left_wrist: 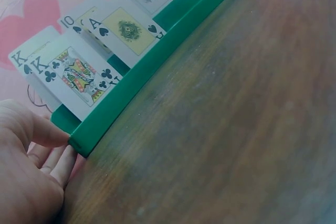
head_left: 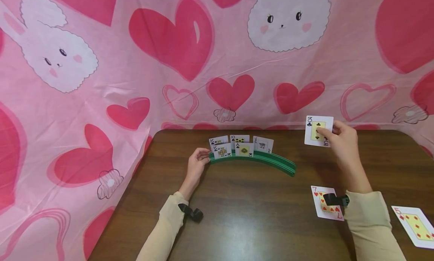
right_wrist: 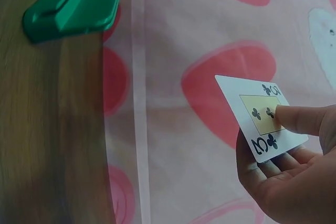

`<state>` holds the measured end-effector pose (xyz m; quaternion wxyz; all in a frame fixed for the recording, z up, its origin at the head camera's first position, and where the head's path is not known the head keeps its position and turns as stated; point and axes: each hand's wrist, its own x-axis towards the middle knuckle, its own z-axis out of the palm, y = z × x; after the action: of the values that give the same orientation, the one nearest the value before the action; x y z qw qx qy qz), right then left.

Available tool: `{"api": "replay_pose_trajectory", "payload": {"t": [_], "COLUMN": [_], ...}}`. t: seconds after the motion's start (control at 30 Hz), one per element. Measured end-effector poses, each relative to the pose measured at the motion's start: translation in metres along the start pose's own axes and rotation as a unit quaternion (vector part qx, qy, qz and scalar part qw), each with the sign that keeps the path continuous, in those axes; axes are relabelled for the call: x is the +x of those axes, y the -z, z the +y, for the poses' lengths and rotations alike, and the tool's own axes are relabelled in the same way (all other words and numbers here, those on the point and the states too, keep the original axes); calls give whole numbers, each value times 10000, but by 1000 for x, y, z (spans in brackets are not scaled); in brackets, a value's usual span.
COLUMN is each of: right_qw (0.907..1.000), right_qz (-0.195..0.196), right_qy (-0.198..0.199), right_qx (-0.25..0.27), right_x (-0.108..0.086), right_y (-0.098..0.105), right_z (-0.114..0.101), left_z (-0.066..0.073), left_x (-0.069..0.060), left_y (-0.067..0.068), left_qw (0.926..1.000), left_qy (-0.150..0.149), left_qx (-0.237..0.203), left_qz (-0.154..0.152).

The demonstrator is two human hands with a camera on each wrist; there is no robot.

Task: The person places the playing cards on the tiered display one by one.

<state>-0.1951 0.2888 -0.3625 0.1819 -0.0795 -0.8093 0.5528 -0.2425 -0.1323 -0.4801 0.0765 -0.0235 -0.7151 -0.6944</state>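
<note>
A curved green card holder (head_left: 271, 160) stands near the table's far edge. My left hand (head_left: 198, 163) grips its left end between thumb and fingers, closer in the left wrist view. In its front row are a king of clubs (left_wrist: 79, 77) and an ace of spades (left_wrist: 126, 30); behind them stand another king (head_left: 218, 140), a ten (head_left: 239, 138) and a joker (head_left: 263, 144). Out to the right, my right hand (head_left: 346, 142) pinches a three of clubs (right_wrist: 247, 98), thumb on its face, raised above the table and apart from the holder.
On the wooden table (head_left: 244, 215) a seven of hearts (head_left: 318, 200) lies face up, partly under the right wrist's black camera. A five of diamonds (head_left: 415, 227) lies farther right. Pink heart-patterned cloth (head_left: 237, 61) hangs behind and to the left of the table.
</note>
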Motion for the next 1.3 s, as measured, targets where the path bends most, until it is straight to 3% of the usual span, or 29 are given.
{"api": "replay_pose_trajectory", "payload": {"t": [0.23, 0.8, 1.03, 1.13, 1.3], "right_qw": [9996, 9985, 9974, 9971, 9965], "right_qz": [-127, -500, -621, -647, -732], "right_qy": [44, 161, 283, 301, 276], "right_qx": [244, 177, 240, 261, 281], "right_x": [-6, -16, -18, -19, -21], "right_y": [-9, -26, -35, -37, -40], "right_z": [-8, -16, -17, -18, -19], "left_z": [-1, 5, 33, 38, 14], "left_x": [0, 1, -12, -15, -5], "left_y": [0, 1, -1, -2, -1], "left_qw": [9998, 9990, 9986, 9988, 9990], "left_qy": [137, 406, 425, 378, 370], "left_qx": [147, 172, 234, 241, 251], "left_qz": [-15, -120, -210, -205, -88]}}
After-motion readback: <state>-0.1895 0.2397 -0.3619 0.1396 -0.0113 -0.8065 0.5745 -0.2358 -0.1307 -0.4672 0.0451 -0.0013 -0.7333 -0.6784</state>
